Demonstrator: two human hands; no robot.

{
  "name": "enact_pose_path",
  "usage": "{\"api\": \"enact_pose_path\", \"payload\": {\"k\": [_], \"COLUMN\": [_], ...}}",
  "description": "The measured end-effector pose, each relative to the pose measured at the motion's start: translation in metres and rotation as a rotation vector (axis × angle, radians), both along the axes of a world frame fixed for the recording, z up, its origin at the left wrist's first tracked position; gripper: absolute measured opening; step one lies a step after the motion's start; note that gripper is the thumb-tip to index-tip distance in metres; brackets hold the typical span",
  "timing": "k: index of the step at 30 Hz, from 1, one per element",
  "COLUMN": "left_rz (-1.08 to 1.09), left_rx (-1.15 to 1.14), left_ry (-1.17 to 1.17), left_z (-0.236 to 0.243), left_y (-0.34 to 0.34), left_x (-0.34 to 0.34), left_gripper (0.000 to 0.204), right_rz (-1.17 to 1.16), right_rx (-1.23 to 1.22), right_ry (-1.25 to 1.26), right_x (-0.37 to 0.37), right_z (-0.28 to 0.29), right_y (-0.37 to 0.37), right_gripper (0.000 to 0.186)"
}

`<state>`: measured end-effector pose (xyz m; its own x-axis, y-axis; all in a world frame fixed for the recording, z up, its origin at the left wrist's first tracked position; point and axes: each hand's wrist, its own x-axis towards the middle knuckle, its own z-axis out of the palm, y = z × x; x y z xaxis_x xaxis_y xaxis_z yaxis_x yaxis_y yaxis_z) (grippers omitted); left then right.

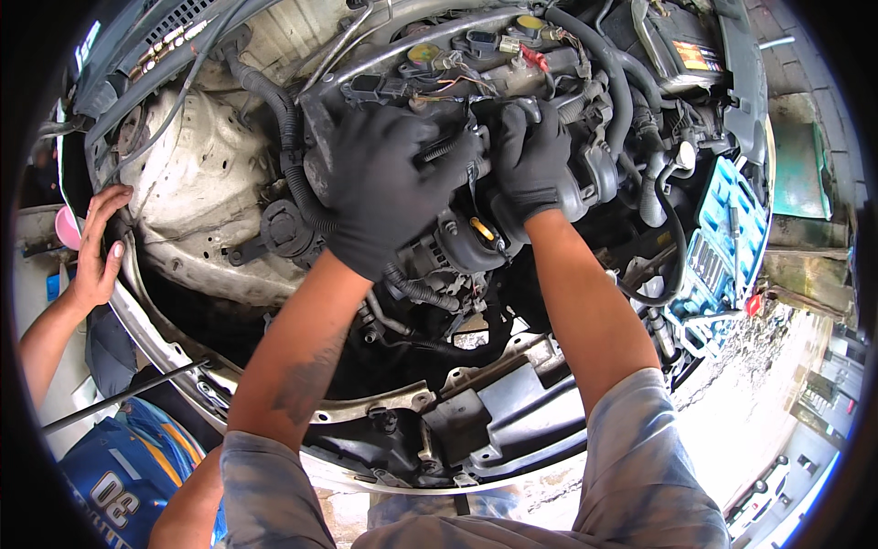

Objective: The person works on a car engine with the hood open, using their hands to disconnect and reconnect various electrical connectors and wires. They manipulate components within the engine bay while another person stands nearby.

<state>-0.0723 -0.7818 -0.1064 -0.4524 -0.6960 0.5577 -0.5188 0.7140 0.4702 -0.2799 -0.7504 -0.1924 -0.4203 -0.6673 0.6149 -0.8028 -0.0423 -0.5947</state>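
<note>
My left hand (384, 183), in a black glove, is curled over the top of the engine beside a short corrugated tube (437, 146); what its bent fingers grip is hidden. My right hand (530, 160), also gloved, bends its fingers over a dark engine part just right of the left hand, and its grip is unclear too. A yellow dipstick loop (482, 229) sits below and between the hands. Above them are wired connectors (480, 42) and a red clip (533, 58). A thick ribbed hose (293, 169) runs left of my left hand.
A co-worker's bare hand (96, 256) rests on the left fender edge, their blue shirt (128, 467) below. A battery (686, 55) sits upper right, a blue socket case (722, 238) lies at the right edge. A prop rod (123, 393) crosses lower left. The front panel (503, 430) spans below.
</note>
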Motion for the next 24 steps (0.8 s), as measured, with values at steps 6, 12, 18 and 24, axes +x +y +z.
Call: {"api": "enact_pose_path", "payload": {"k": [6,12,18,24], "left_rz": [0.196,-0.001,0.067,-0.03], "left_rx": [0.0,0.748,0.114,0.052], "left_ry": [0.007,0.681,-0.003,0.216], "left_z": [-0.003,0.012,0.021,0.022], "left_y": [0.013,0.018,-0.021,-0.046], "left_x": [-0.042,-0.018,0.006,-0.007], "left_gripper": [0.033,0.014,0.034,0.052], "right_rz": [-0.007,0.036,0.016,0.009], "right_rx": [0.003,-0.05,-0.057,-0.061], "right_ry": [0.013,0.025,0.002,0.009], "right_x": [0.005,-0.002,0.004,0.001], "right_z": [0.004,0.001,0.005,0.005], "right_y": [-0.004,-0.004,-0.006,-0.006], "right_gripper": [0.037,0.037,0.035,0.035]}}
